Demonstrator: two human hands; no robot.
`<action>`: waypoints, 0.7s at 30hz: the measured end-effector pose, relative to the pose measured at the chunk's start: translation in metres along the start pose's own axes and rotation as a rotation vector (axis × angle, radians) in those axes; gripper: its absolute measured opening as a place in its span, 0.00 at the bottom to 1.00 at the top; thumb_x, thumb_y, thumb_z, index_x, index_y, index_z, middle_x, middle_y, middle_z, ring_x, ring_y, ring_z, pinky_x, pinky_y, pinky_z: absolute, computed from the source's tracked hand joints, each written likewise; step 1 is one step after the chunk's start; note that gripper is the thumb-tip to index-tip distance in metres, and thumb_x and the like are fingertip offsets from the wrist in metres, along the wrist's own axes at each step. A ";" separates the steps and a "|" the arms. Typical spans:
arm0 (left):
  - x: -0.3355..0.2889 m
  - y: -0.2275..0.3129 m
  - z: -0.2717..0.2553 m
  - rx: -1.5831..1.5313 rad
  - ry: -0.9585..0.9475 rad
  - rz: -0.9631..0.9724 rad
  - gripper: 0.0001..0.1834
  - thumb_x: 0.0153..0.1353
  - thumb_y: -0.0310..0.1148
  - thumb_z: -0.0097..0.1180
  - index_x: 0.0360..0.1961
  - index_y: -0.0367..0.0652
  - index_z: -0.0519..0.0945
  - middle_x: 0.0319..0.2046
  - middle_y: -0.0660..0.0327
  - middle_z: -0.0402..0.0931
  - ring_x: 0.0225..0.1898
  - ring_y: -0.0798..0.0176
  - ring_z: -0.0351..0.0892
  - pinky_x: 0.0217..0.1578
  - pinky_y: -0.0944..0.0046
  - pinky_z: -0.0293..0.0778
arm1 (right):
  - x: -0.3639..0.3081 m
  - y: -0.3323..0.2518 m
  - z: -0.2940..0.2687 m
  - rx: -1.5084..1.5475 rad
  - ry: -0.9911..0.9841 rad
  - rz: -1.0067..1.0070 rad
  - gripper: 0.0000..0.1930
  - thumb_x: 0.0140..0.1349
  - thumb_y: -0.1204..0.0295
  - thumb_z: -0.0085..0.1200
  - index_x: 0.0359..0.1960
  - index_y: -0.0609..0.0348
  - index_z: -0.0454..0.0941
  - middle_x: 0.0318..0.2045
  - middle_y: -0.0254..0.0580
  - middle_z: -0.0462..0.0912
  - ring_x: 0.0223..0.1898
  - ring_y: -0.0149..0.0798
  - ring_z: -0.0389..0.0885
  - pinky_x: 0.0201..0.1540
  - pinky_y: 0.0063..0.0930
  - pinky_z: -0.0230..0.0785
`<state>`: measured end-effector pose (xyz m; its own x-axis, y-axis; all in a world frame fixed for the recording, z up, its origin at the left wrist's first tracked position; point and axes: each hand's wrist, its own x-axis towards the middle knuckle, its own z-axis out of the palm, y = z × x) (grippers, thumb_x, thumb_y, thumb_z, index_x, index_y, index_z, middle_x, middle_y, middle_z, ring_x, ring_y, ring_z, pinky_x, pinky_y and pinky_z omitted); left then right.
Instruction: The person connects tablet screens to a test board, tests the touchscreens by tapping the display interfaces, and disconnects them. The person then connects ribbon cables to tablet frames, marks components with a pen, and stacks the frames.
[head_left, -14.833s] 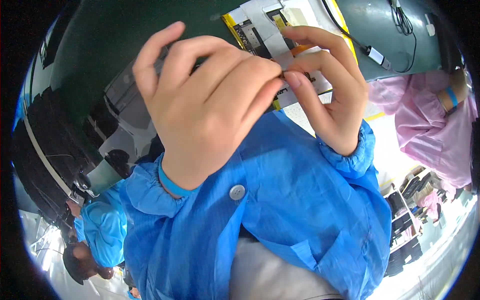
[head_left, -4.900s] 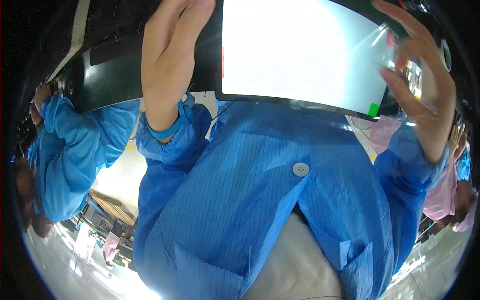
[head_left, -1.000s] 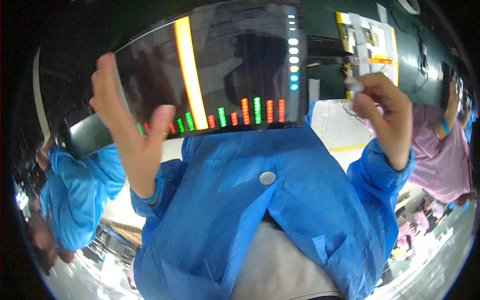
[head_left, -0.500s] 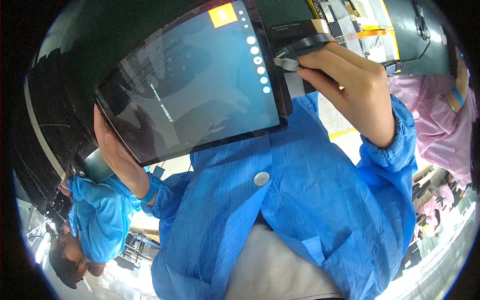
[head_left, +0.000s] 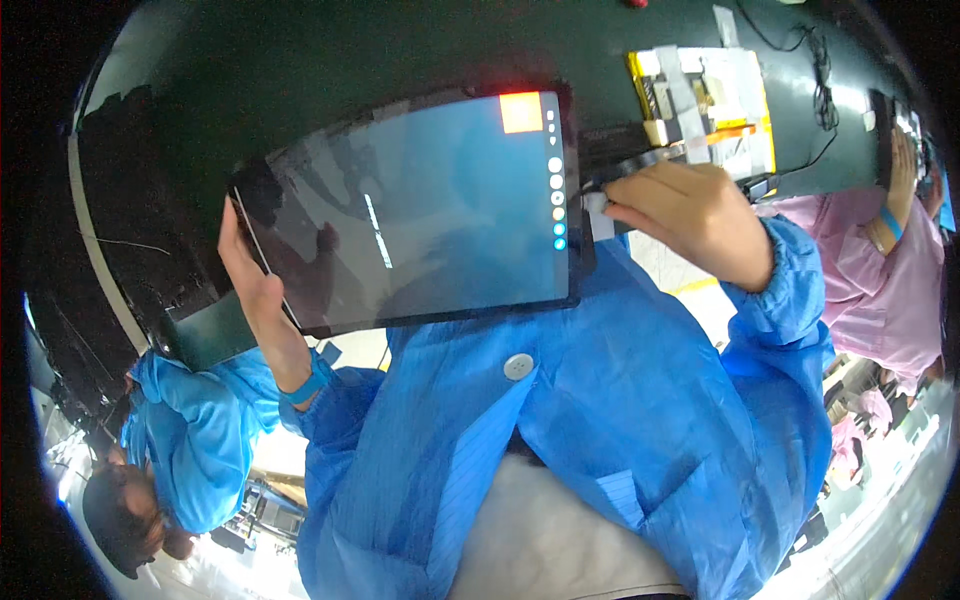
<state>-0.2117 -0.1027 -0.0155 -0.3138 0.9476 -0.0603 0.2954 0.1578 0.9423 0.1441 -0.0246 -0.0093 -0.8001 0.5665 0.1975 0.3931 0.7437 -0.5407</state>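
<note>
A black tablet (head_left: 440,220) with a lit screen is held in front of my blue coat. On its screen are an orange square in the upper right corner and a column of round icons down the right side. My left hand (head_left: 262,305) grips the tablet's left edge, the thumb near the front and the fingers mostly hidden behind. At the right edge, my right hand (head_left: 700,210) pinches a pale cable plug (head_left: 597,203) against the tablet's side. Whether the plug is fully seated I cannot tell. A dark cable (head_left: 640,162) runs beside my right fingers.
Beyond my right hand, a yellow-edged flat assembly with silver tape strips (head_left: 690,95) lies on the dark green table (head_left: 400,50). A coiled black cable (head_left: 823,85) is farther right. A person in pink (head_left: 850,270) is at the right, another in light blue (head_left: 195,430) at the lower left.
The tablet has shifted right and down in the picture and turned nearer to level. My right hand has come down with the plug. Some lower screen icons have turned coloured.
</note>
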 end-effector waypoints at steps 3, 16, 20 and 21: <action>-0.001 -0.005 -0.006 0.070 -0.019 0.028 0.53 0.48 0.63 0.56 0.66 0.35 0.55 0.66 0.51 0.52 0.66 0.56 0.52 0.65 0.57 0.48 | -0.003 0.001 0.007 -0.007 -0.049 0.006 0.06 0.51 0.72 0.54 0.28 0.58 0.72 0.23 0.39 0.73 0.26 0.40 0.77 0.28 0.32 0.72; -0.036 -0.020 0.001 -0.041 0.110 -0.021 0.52 0.50 0.59 0.55 0.69 0.41 0.48 0.69 0.49 0.46 0.70 0.51 0.45 0.67 0.54 0.43 | -0.008 -0.018 0.012 -0.274 0.145 0.043 0.12 0.51 0.70 0.61 0.35 0.61 0.78 0.28 0.38 0.77 0.25 0.36 0.79 0.26 0.28 0.74; -0.035 -0.014 -0.003 -0.168 0.013 -0.012 0.49 0.52 0.59 0.52 0.69 0.43 0.51 0.69 0.51 0.45 0.71 0.53 0.44 0.68 0.56 0.42 | -0.006 -0.013 -0.028 -0.307 0.255 -0.071 0.10 0.46 0.68 0.64 0.29 0.57 0.79 0.26 0.38 0.80 0.23 0.37 0.81 0.24 0.28 0.74; -0.033 -0.014 -0.004 -0.169 0.008 0.008 0.49 0.52 0.59 0.51 0.69 0.43 0.51 0.69 0.51 0.45 0.71 0.53 0.44 0.68 0.56 0.42 | -0.003 -0.005 -0.044 -0.400 0.157 0.106 0.07 0.47 0.70 0.63 0.28 0.55 0.80 0.27 0.39 0.82 0.24 0.37 0.81 0.25 0.30 0.74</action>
<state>-0.2091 -0.1375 -0.0252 -0.3193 0.9463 -0.0511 0.1423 0.1012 0.9846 0.1643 -0.0141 0.0286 -0.6800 0.6707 0.2964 0.6382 0.7403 -0.2111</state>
